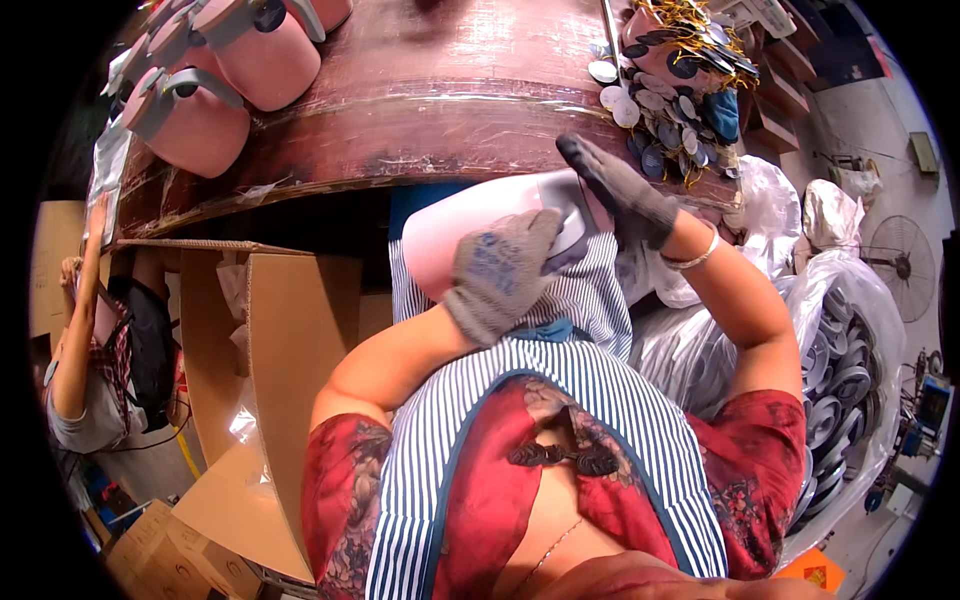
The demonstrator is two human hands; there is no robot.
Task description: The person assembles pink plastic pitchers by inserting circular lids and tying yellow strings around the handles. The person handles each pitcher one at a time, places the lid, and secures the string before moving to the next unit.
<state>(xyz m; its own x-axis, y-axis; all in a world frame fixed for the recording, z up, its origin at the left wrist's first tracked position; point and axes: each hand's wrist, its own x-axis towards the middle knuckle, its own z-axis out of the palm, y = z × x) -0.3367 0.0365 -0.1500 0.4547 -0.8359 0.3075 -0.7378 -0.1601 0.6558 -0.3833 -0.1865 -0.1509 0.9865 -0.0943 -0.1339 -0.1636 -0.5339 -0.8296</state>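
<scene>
Pink plastic, rounded and smooth, fills the space between my hands: this is the jug [455, 235], held in my lap against the striped apron [560, 300], just below the counter [420, 110] edge.

My left hand [500, 275], in a grey glove, lies curled over the jug's near side, gripping it from above. My right hand [615, 190], in a darker glove, stands with fingers straight and together, palm pressed flat against the jug's right end, where a grey fitting [568, 240] shows. It clasps nothing; it only bears on that end.

The jug's long axis runs roughly left to right across my body, slightly tilted up toward the counter. The fitted end points right, so the right hand is the nearer one to it; the left hand steadies the body.

More pink jugs [215, 85] with grey lids stand on the counter's far left. A heap of round tags [665, 95] with gold cords lies far right. A clear bag [850, 380] of grey lids sits at my right side, an open carton [290, 330] at my left.
</scene>
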